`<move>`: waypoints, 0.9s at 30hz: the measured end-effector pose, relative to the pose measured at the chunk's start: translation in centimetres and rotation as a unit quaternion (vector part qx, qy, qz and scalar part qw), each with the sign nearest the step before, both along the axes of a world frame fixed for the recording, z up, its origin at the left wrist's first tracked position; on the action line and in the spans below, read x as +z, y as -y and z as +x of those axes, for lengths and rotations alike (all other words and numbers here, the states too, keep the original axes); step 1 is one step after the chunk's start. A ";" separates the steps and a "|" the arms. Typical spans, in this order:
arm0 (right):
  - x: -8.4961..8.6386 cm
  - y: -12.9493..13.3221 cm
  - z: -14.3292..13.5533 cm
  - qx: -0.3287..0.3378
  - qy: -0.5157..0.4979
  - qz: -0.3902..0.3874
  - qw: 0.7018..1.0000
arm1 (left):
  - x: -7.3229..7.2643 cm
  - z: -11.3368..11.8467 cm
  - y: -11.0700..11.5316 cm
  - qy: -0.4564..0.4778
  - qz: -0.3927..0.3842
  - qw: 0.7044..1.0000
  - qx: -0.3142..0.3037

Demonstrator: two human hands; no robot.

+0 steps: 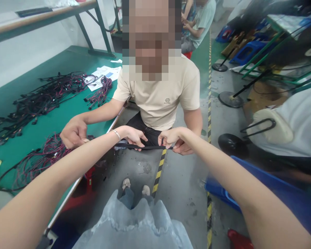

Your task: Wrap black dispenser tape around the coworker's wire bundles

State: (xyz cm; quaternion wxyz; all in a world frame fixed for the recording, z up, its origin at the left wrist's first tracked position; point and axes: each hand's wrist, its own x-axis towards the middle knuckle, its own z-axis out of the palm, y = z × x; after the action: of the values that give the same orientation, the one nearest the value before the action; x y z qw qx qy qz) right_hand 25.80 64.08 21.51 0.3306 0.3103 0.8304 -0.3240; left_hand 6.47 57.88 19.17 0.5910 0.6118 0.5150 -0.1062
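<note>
A long, thin black cable [154,148] is stretched level across the gap between me and a person in a beige T-shirt. My left hand [135,137] pinches it between thumb and fingers. Further right, my right hand [170,137] bends down over the cable with its fingertips closed on it. Directly behind my right hand, the other person's hand [184,148] grips the cable's right end. Partly behind my left forearm, that person's other hand [74,133] is closed above the table's edge; whether the cable reaches it is hidden.
At left, a green table [75,58] bears black cable bundles [41,100] and red-and-black wire bundles [52,148], with paper sheets [103,76]. A red stool [89,180] is under its edge. At right are a blue bin [264,186] and round stand bases [230,99].
</note>
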 end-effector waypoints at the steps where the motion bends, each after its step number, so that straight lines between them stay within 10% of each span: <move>1: 0.0 0.0 0.3 -0.008 -0.006 -0.003 1.000 | 0.2 0.1 0.2 -0.015 0.032 0.999 -0.010; 4: 0.7 0.6 1.4 -0.019 -0.041 0.019 0.999 | 1.4 0.4 1.8 -0.078 0.213 0.974 -0.031; 8: 2.1 2.2 2.5 -0.008 -0.072 0.090 0.993 | 2.6 0.2 6.4 -0.217 0.477 0.852 -0.017; 13: 1.5 5.0 3.0 0.011 -0.098 0.234 0.967 | 1.9 -1.4 11.7 -0.352 0.560 0.750 0.017; 21: -0.1 7.0 3.5 0.034 -0.080 0.439 0.895 | -0.3 -5.0 12.9 -0.278 0.615 0.738 0.002; 27: -0.2 4.9 4.1 0.017 -0.061 0.323 0.944 | 0.1 -6.0 12.2 -0.186 0.546 0.812 0.086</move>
State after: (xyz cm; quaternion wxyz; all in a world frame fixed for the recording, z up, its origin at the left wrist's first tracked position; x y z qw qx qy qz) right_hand 29.94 59.20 21.33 0.1673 0.3658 0.9141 -0.0508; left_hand 0.49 45.65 19.30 0.0593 0.7554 0.6392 0.1316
